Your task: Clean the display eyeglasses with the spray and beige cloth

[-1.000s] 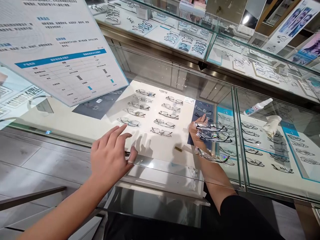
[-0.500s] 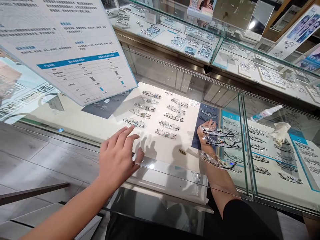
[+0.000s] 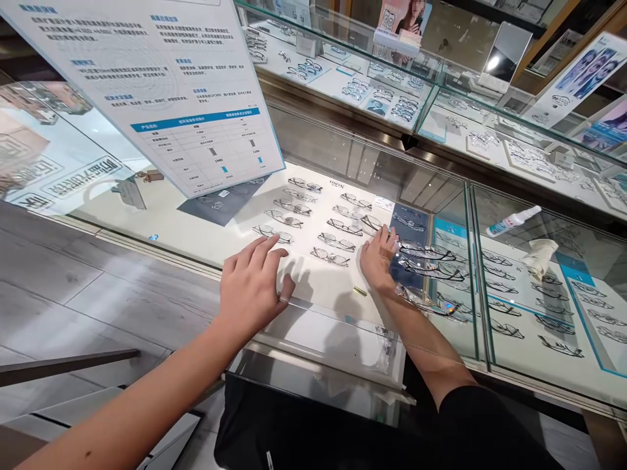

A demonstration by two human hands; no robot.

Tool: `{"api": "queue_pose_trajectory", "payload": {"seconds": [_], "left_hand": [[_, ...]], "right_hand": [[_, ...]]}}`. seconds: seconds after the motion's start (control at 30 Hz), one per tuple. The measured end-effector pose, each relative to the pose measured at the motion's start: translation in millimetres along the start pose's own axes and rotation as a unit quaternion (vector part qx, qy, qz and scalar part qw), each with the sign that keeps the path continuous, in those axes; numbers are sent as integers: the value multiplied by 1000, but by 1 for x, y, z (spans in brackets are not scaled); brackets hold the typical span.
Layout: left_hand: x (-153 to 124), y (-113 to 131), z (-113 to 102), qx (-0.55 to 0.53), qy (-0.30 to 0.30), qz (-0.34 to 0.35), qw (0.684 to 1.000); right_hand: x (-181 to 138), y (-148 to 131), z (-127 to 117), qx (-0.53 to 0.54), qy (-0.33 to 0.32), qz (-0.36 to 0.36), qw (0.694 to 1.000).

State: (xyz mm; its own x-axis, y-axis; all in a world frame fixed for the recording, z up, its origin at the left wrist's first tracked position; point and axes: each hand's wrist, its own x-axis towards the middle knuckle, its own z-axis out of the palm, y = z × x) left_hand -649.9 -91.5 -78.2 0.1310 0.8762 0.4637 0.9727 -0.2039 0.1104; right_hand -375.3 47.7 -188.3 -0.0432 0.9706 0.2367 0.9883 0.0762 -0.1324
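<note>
In the head view, the right hand point(image 3: 377, 258), inside the glass case, pinches a pair of glasses point(image 3: 371, 224) above the white board point(image 3: 306, 228), just beside the dark blue card point(image 3: 412, 279). The left hand point(image 3: 252, 281), fingers loosely spread and empty, hovers near the left row of frames point(image 3: 273, 234).

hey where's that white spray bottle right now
In the head view, the white spray bottle lies at the right on the glass countertop, just beyond the crumpled cloth.
</note>
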Motion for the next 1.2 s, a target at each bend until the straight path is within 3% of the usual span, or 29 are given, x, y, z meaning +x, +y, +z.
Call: {"api": "queue_pose_trajectory", "payload": {"seconds": [0.1,0.3,0.43,0.6,0.77,0.93,1.0,1.07,1.13,1.2], "left_hand": [[0,1,1,-6,-6,-4,1000],[0,0,4,-32,-17,-14,999],[1,1,6,-38,-15,-20,999],[3,2,6,-45,-26,-26,998],[4,4,6,-51,-36,-39,997],[5,5,5,-49,-45,-44,997],[5,5,5,-46,-44,-45,997],[5,4,6,-45,-43,-46,997],[5,4,7,-48,-39,-45,997],[5,3,8,-54,-37,-45,997]], "right_hand": [[-18,-24,-12,23,-16,-14,1000],[-78,-42,-54,85,-135,-100,982],[-114,-38,-93,104,-248,-165,949],[-137,-27,-147,151,-378,-230,884],[-155,-19,-204,200,-405,-275,849],[-166,-2,-280,277,-387,-347,808],[-159,10,-309,294,-345,-345,822],[-140,23,-330,274,-304,-319,855],[-109,37,-339,218,-259,-296,893],[-72,52,-333,150,-224,-291,918]]}}
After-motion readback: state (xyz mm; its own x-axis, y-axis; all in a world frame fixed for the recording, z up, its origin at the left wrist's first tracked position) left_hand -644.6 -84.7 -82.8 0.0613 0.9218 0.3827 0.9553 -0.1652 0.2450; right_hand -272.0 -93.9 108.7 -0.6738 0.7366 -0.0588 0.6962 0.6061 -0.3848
